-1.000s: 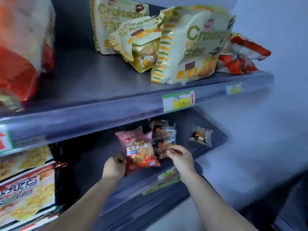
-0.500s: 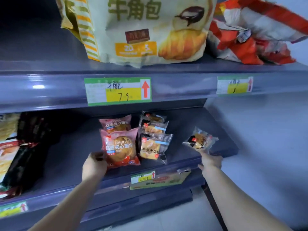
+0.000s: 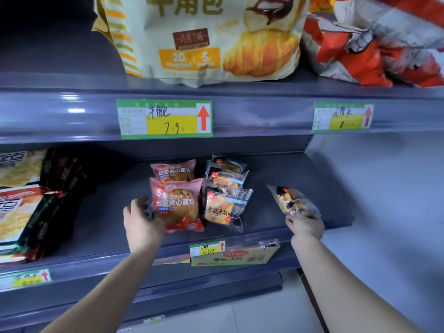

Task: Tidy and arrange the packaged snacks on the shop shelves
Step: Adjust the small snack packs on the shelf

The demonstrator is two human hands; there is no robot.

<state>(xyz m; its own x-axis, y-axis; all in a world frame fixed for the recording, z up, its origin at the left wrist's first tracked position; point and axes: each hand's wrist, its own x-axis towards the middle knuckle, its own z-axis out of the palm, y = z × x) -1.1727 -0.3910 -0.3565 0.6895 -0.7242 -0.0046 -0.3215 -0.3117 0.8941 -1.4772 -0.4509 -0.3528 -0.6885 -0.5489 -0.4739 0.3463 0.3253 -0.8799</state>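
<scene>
Nearest, the front lip of the lower shelf (image 3: 96,263) carries a green and yellow price label (image 3: 207,248) beside a cardboard sign (image 3: 236,257). Just past that lip, the left grip (image 3: 141,222) is loose, thumb raised and fingers relaxed against the lower left edge of the front red bean bread packet (image 3: 179,205), not clasping it. Near the shelf's front right corner, the right grip (image 3: 305,225) pinches the near end of a small clear bun packet (image 3: 292,203), which is held tilted above the shelf surface. Between the two grips stands the front milk toast packet (image 3: 225,207), its left edge just beside the red bean one, with more of the same in a row behind it. A second red bean packet (image 3: 173,171) sits directly behind the first. Bare shelf lies open left of the pink packets and along the right side to the back edge. At the left end are stacked cracker packs (image 3: 19,212) and dark wrappers (image 3: 61,183). On the upper shelf (image 3: 264,111), a croissant bag (image 3: 216,39) overhangs the front edge, with red and white bags (image 3: 374,44) to its right.
</scene>
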